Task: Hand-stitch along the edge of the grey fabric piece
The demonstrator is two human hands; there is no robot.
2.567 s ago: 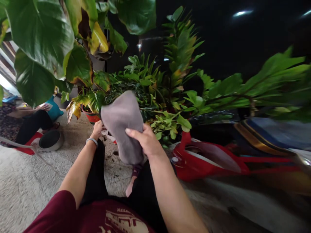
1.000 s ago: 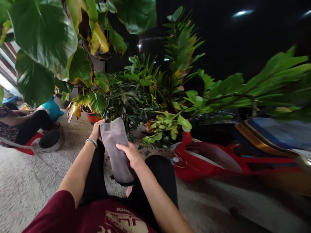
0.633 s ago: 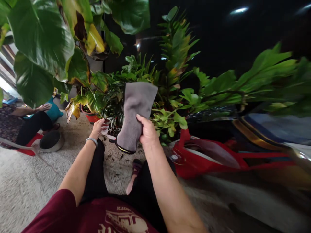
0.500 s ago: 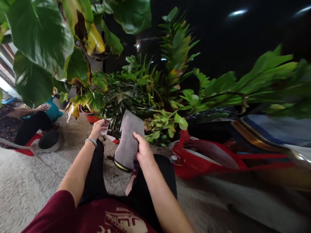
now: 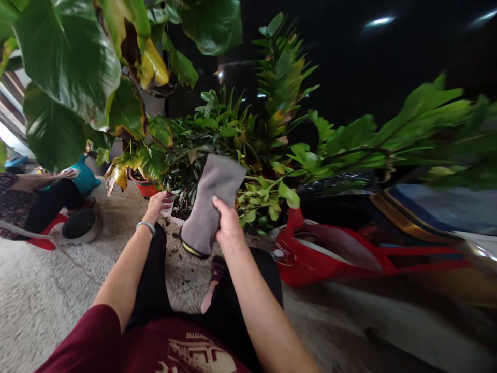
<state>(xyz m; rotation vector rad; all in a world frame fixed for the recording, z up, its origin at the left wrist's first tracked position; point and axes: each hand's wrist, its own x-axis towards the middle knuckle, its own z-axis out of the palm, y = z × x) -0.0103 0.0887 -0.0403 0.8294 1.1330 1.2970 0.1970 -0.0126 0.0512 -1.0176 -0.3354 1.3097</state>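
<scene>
My right hand (image 5: 228, 223) grips a grey cloth-like pad (image 5: 209, 199), thumb on top, over the soil and leaves. Along the pad's lower end runs a black and yellow edge, and its upper end flares wider. My left hand (image 5: 156, 205), with a bracelet at the wrist, is closed at the rim of a white and red plant pot (image 5: 167, 209); its fingertips are partly hidden. Dark green leafy plants (image 5: 194, 140) rise just beyond both hands. The pad covers part of the pot and its soil.
A red pot (image 5: 145, 187) stands behind my left hand, under large hanging leaves (image 5: 70, 62). At the left, another person (image 5: 23, 191) sits near a grey round bowl (image 5: 81, 226). A red plastic object (image 5: 303, 259) lies on the right, under long branches (image 5: 349, 140).
My right hand has shifted slightly up, and the pad's top has swung up and to the right. My left hand stays at the pot.
</scene>
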